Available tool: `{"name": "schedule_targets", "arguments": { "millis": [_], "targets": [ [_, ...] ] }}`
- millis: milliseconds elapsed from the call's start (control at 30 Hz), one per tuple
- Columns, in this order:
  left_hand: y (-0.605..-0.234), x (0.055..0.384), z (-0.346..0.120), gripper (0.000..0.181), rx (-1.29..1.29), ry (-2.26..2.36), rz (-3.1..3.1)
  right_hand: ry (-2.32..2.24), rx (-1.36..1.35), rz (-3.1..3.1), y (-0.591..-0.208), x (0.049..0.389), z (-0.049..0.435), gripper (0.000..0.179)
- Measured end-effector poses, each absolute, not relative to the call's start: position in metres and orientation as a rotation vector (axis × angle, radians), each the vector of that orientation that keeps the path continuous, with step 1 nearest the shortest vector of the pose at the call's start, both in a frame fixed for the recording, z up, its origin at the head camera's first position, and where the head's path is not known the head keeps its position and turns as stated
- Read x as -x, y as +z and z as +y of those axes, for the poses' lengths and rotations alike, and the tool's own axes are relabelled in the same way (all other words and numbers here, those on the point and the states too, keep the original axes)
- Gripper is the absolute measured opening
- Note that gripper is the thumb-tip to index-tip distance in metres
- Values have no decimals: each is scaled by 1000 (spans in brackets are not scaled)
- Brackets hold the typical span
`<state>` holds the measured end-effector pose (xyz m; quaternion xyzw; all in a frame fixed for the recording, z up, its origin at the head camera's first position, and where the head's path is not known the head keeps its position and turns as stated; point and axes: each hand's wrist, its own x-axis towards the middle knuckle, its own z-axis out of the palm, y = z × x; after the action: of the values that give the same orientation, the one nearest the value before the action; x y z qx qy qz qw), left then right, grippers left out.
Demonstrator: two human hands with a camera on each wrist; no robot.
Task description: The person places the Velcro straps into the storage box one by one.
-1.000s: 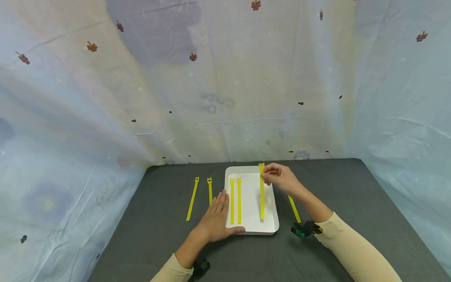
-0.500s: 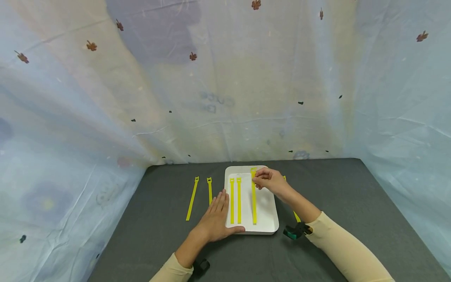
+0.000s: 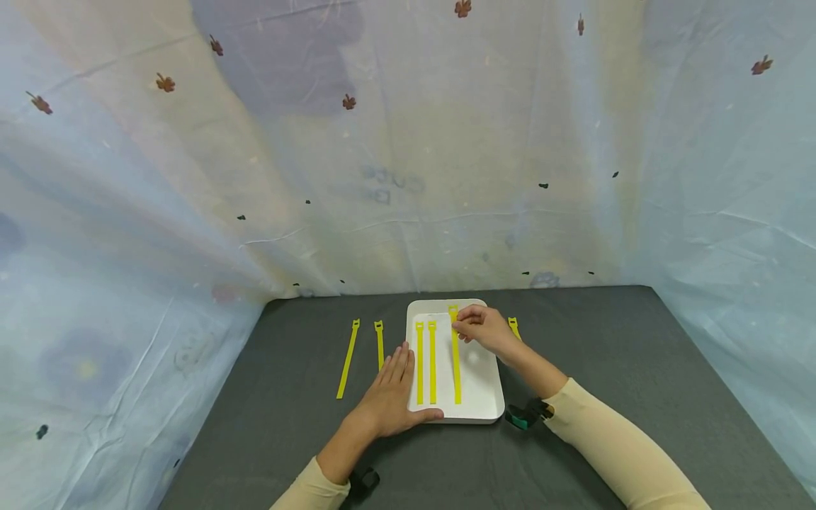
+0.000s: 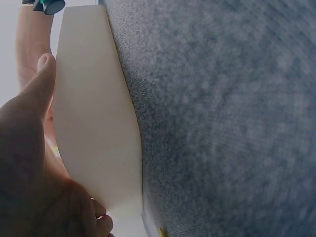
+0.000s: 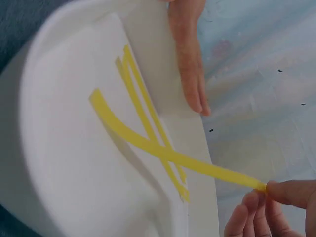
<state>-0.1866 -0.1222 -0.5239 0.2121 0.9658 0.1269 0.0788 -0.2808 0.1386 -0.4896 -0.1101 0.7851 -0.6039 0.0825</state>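
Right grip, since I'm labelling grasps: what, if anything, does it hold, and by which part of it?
A yellow strap, pinched in the right grip near its slotted end; the rest extends over the white tray.

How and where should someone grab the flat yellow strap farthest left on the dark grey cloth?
Probably by its wider, slotted head at the far end, pinching both edges from above. The flat yellow strap lies uncovered on the dark grey cloth, so the broader head likely offers more to catch.

Two straps (image 3: 433,365) in the tray (image 3: 481,382), outer straps (image 3: 347,360) left and right
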Motion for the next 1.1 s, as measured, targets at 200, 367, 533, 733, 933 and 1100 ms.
{"name": "schedule_targets", "arguments": {
  "millis": [200, 367, 533, 733, 933, 1100],
  "targets": [
    [-522, 186, -122, 130, -641, 383, 2893, -1743, 246, 2404, -490, 284, 135, 21],
    [-522, 186, -122, 130, -645, 371, 2895, -1669, 214, 2414, -494, 290, 132, 18],
    [-522, 186, -121, 131, -646, 368, 2899, -1578, 173, 2438, -497, 294, 128, 14],
    [-524, 186, -121, 131, -643, 364, 2903, -1528, 191, 2440, -492, 295, 128, 13],
    [-525, 187, -122, 131, -645, 370, 2903, -1516, 210, 2391, -486, 296, 127, 15],
    [-525, 188, -122, 130, -650, 368, 2910, -1513, 204, 2372, -488, 301, 124, 15]
  ]
}}
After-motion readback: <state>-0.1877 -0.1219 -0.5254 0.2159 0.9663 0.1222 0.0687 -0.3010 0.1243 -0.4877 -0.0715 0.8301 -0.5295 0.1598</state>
